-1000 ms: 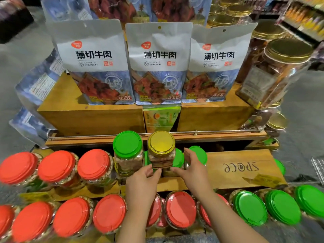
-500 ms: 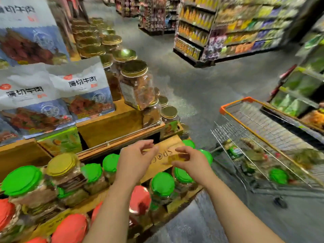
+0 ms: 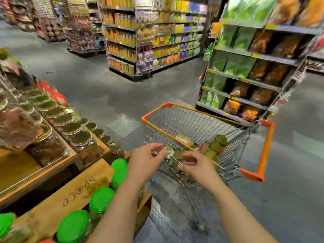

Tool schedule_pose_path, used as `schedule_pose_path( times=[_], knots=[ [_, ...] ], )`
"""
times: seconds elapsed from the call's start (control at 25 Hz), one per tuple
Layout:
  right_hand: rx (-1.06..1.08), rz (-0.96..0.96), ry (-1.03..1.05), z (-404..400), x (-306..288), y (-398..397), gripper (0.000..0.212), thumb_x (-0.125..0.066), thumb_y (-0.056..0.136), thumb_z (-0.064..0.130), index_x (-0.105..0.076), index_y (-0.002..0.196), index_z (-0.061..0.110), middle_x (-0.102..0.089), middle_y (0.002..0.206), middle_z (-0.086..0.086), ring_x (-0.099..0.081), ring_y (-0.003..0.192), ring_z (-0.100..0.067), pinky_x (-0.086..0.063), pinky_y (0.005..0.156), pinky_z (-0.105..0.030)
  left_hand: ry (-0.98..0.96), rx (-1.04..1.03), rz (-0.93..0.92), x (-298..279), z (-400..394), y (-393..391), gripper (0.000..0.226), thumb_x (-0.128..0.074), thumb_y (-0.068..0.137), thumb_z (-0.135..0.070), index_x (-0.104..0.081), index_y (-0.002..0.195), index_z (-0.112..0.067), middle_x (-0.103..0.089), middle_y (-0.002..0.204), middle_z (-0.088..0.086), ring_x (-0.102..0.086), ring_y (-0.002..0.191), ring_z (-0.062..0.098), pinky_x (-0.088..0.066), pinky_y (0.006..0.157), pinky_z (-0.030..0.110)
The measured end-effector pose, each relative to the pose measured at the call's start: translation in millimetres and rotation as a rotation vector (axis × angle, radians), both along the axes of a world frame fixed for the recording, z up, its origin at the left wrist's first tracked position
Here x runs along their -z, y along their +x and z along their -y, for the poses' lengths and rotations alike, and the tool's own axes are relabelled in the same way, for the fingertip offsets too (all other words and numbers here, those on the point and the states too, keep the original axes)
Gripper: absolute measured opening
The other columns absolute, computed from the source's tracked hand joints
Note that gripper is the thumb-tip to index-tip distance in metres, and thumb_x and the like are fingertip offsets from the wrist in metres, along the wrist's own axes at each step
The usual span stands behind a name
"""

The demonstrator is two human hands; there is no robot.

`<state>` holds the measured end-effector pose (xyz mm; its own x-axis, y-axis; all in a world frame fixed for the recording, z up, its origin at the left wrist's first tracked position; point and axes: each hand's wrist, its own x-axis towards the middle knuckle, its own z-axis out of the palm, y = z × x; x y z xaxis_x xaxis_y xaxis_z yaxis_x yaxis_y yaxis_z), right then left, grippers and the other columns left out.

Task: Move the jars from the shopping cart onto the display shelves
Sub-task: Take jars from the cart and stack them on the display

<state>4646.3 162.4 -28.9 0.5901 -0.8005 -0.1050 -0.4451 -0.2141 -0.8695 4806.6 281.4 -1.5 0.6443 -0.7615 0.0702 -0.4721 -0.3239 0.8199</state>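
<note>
A wire shopping cart [image 3: 266,148] with orange trim stands ahead on the right. Several jars with dull green-gold lids [image 3: 217,145] lie in its basket, blurred. My left hand [image 3: 145,162] and my right hand [image 3: 198,166] reach out over the cart's near rim, fingers loosely spread, holding nothing. On the left, the wooden display shelf [image 3: 70,197] carries green-lidded jars [image 3: 101,199] along its front, and gold-lidded jars [image 3: 81,138] fill the tier above.
A shelf unit with green and orange snack bags [image 3: 245,67] stands right behind the cart. More store shelving [image 3: 150,41] lines the far aisle. Grey floor [image 3: 108,95] lies between the display and those shelves.
The view has swung right from the display shelf to the cart. Both hands let go of the yellow-lidded jar on the shelf and have moved, empty, toward the cart's basket.
</note>
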Motion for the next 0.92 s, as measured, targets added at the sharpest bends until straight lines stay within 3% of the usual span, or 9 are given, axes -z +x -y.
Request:
schedule_pose_path(
  times=[0.12,0.28,0.4,0.56,0.68,0.8,0.92],
  knots=[
    [0.106,0.013,0.027,47.7,4.1,-44.0,0.037,-0.087,0.070,0.016,-0.065,0.092,0.036,-0.072,0.099,0.006,-0.067,0.086,-0.005,-0.056,0.083,-0.028,0.050,0.061,-0.028,7.3,54.9,-27.6,0.035,-0.074,0.083,-0.045,-0.072,0.114,-0.028,-0.074,0.107,-0.010,-0.069,0.090,0.006,-0.053,0.092,0.032],
    [0.211,0.045,0.058,99.5,17.1,-66.8,0.034,-0.087,0.069,0.016,-0.065,0.086,0.035,-0.072,0.099,0.007,-0.069,0.089,-0.011,-0.056,0.088,-0.036,0.089,0.071,-0.040,15.5,107.0,-34.6,0.039,-0.074,0.083,-0.045,-0.070,0.118,-0.028,-0.074,0.105,-0.011,-0.068,0.092,0.004,-0.053,0.091,0.031],
    [0.249,0.060,0.082,136.1,25.6,-58.4,0.032,-0.086,0.071,0.019,-0.063,0.087,0.035,-0.070,0.097,0.010,-0.068,0.091,-0.010,-0.056,0.089,-0.038,0.095,0.073,-0.070,23.3,143.0,-20.1,0.040,-0.074,0.084,-0.042,-0.069,0.120,-0.026,-0.072,0.107,-0.010,-0.068,0.093,0.005,-0.054,0.089,0.030],
    [0.270,0.058,0.100,195.5,38.6,-28.6,0.031,-0.083,0.075,0.019,-0.064,0.091,0.035,-0.070,0.098,0.011,-0.068,0.092,-0.008,-0.055,0.091,-0.037,0.107,0.052,-0.126,43.0,206.8,18.8,0.048,-0.075,0.078,-0.052,-0.067,0.121,-0.033,-0.072,0.099,-0.008,-0.068,0.092,0.007,-0.058,0.083,0.043],
    [0.290,0.043,0.125,239.3,48.4,-9.8,0.031,-0.083,0.075,0.023,-0.068,0.101,0.028,-0.071,0.102,0.008,-0.067,0.095,-0.008,-0.054,0.091,-0.034,0.154,0.101,-0.109,52.4,259.3,44.1,0.046,-0.074,0.083,-0.046,-0.064,0.125,-0.029,-0.071,0.112,-0.007,-0.065,0.101,0.007,-0.055,0.091,0.041],
    [0.324,0.026,0.157,277.0,60.4,4.3,0.029,-0.082,0.076,0.027,-0.066,0.099,0.035,-0.069,0.104,0.012,-0.064,0.098,-0.004,-0.051,0.086,-0.027,0.216,0.147,-0.102,65.2,307.8,66.9,0.050,-0.073,0.084,-0.044,-0.061,0.130,-0.027,-0.069,0.120,-0.004,-0.065,0.107,0.010,-0.054,0.094,0.040],
    [0.367,-0.004,0.214,307.3,84.8,15.0,0.030,-0.082,0.077,0.021,-0.065,0.100,0.028,-0.067,0.099,0.010,-0.065,0.099,-0.011,-0.052,0.089,-0.031,0.302,0.188,-0.076,86.7,345.8,85.7,0.054,-0.073,0.084,-0.046,-0.060,0.133,-0.026,-0.066,0.126,-0.004,-0.063,0.112,0.013,-0.052,0.097,0.040]
  ],
)
